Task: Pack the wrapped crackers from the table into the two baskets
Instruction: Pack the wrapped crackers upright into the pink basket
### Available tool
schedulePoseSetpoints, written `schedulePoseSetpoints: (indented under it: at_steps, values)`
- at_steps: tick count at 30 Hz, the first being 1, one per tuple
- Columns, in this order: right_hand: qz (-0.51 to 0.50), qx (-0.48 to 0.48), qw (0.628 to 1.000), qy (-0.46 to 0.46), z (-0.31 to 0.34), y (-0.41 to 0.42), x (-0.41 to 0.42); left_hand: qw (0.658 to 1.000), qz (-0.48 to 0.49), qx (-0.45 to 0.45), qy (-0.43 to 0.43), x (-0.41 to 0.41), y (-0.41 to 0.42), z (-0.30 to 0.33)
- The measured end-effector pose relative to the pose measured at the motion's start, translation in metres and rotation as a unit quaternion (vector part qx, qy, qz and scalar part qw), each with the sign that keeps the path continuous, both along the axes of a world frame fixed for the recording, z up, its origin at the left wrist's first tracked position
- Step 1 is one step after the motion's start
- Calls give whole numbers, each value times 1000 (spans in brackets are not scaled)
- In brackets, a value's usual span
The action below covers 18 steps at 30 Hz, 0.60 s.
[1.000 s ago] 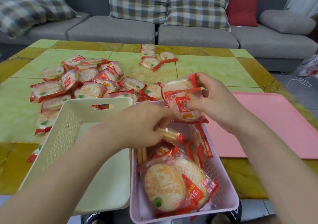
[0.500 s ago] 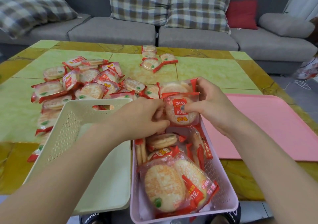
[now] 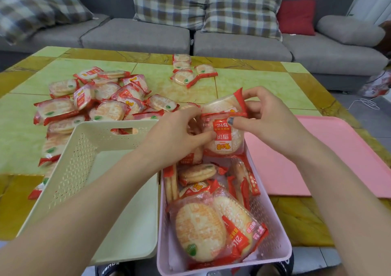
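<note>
The right hand [image 3: 273,119] pinches two cracker packs [image 3: 224,127] over the far end of the pink basket [image 3: 273,248]. The left hand [image 3: 175,136] pinches their other side. It is best to lower them flat into the open spot, then let go. The packs are clear with red ends and round pale crackers inside. Many more lie in a pile [image 3: 95,104] on the tabletop [image 3: 254,85]. The cream basket [image 3: 88,169] holds none.

Soft, even indoor light; slight motion blur, wide-angle bowing at edges.
</note>
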State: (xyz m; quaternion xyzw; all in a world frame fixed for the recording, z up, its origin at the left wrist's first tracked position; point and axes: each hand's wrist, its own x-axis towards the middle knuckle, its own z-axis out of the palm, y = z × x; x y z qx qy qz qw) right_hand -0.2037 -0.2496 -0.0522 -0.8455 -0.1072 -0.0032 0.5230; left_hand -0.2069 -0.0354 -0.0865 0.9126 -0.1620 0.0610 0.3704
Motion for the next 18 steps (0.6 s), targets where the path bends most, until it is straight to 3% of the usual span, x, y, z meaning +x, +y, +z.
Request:
schedulePoseSetpoints:
  at_steps: [7, 18]
  values:
    - [14, -113, 990, -81, 5, 2, -5, 999, 14, 39, -22, -4, -1, 2]
    - [75, -285, 951, -92, 13, 12, -2, 990, -3, 125, -58, -6, 0, 0]
